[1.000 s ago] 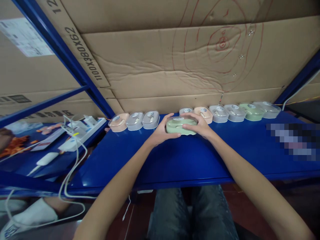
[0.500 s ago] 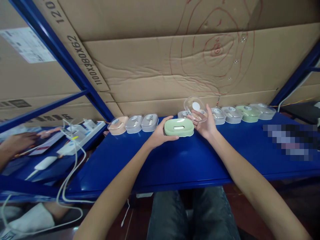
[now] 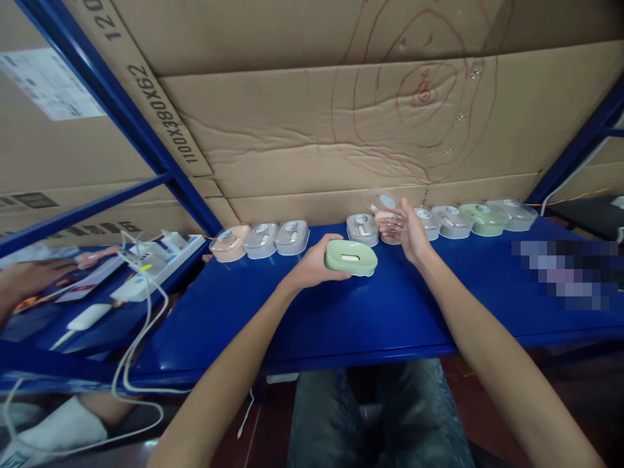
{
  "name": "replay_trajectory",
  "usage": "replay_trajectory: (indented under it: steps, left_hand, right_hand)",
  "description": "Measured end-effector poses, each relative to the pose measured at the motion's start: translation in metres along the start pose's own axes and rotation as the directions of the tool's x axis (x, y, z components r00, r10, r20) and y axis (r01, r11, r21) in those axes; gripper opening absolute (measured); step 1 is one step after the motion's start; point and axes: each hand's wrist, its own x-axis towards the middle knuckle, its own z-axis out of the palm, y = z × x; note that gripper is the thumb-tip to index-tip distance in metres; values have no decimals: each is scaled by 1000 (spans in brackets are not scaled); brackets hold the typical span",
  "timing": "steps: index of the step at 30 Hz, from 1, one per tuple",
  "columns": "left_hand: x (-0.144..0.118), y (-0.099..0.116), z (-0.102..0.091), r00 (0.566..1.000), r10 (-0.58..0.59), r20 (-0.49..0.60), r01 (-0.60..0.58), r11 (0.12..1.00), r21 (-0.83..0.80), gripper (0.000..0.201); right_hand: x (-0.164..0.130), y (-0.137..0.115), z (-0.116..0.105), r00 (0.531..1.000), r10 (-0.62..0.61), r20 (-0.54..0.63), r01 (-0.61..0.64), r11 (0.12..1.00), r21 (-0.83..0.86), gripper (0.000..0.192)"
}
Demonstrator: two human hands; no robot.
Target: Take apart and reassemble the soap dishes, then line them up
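Note:
A pale green oval soap box [image 3: 361, 251] is held in my left hand [image 3: 312, 263], with the thumb along its near side and the fingers behind. Its top is uncovered, showing a small white piece in the middle. My right hand [image 3: 413, 234] holds a clear plastic lid [image 3: 380, 199] with a round white sticker, tilted above the back row. Behind the lid and fingers a peach-coloured box is partly hidden. Just left of it sits a grey lidded box [image 3: 362, 229] on the blue table [image 3: 341, 318].
Along the cardboard wall [image 3: 292, 143] stand more lidded boxes: a peach one [image 3: 230, 244] and grey ones at left, grey and green [image 3: 482, 219] at right. A power strip [image 3: 160, 263] with white cables and another person's hand [image 3: 36, 283] are at far left. A blurred patch covers something right.
My right hand has moved the clear lid away from the green box, slightly right. The green box has shifted a little down and tilted in my left hand.

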Motion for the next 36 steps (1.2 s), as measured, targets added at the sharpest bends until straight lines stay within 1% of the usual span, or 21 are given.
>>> replay_trajectory:
  steps: [2, 4, 8, 10, 12, 14, 16, 17, 20, 23, 26, 31, 34, 36]
  left_hand:
    - [0, 2, -1, 1000, 1, 25, -3, 998, 67, 87]
    - [0, 4, -3, 999, -5, 44, -3, 986, 168, 87]
    - [0, 6, -2, 998, -4, 63, -21, 924, 382, 93]
    - [0, 5, -1, 995, 21, 94, -58, 905, 421, 90]
    - [0, 3, -1, 992, 45, 114, -90, 895, 437, 88]
    - [0, 2, -1, 991, 54, 126, -105, 887, 450, 89]
    - [0, 1, -2, 989, 62, 132, -116, 885, 450, 91]
    - [0, 1, -3, 988, 71, 135, -124, 887, 445, 93]
    - [1, 1, -4, 987, 99, 130, -146, 894, 424, 96]
    - [1, 0, -3, 988, 97, 117, -137, 901, 411, 98]
    - [2, -2, -3, 990, 91, 112, -129, 903, 409, 100]
    - [2, -2, -3, 989, 95, 116, -135, 901, 413, 101]
    - [1, -2, -2, 988, 105, 112, -142, 905, 401, 101]
    - [1, -1, -2, 988, 110, 105, -142, 911, 386, 101]
  right_hand:
    - [0, 1, 1, 1000, -7, -9, 7, 1000, -22, 79]
    - [-2, 1, 3, 1000, -24, -2, 23, 999, -41, 76]
    - [-4, -2, 8, 998, -58, 27, 60, 995, -75, 70]
    - [-7, -7, 7, 995, -90, 48, 95, 988, -121, 69]
    - [-13, -15, 0, 982, -164, 95, 181, 962, -204, 67]
    - [-23, -25, -15, 951, -266, 160, 305, 895, -324, 62]
    - [-36, -33, -38, 915, -338, 218, 402, 781, -477, 54]
    - [-43, -36, -51, 906, -351, 235, 422, 729, -539, 53]
    - [-63, -38, -90, 893, -347, 286, 442, 564, -697, 55]
    - [-76, -34, -116, 880, -294, 373, 472, 449, -759, 60]
    - [-78, -28, -124, 850, -231, 473, 526, 354, -773, 64]
    - [-66, -18, -118, 806, -143, 574, 591, 256, -765, 75]
    - [-59, -13, -116, 774, -95, 626, 632, 195, -751, 75]
    - [-57, -11, -115, 763, -81, 642, 645, 158, -747, 74]
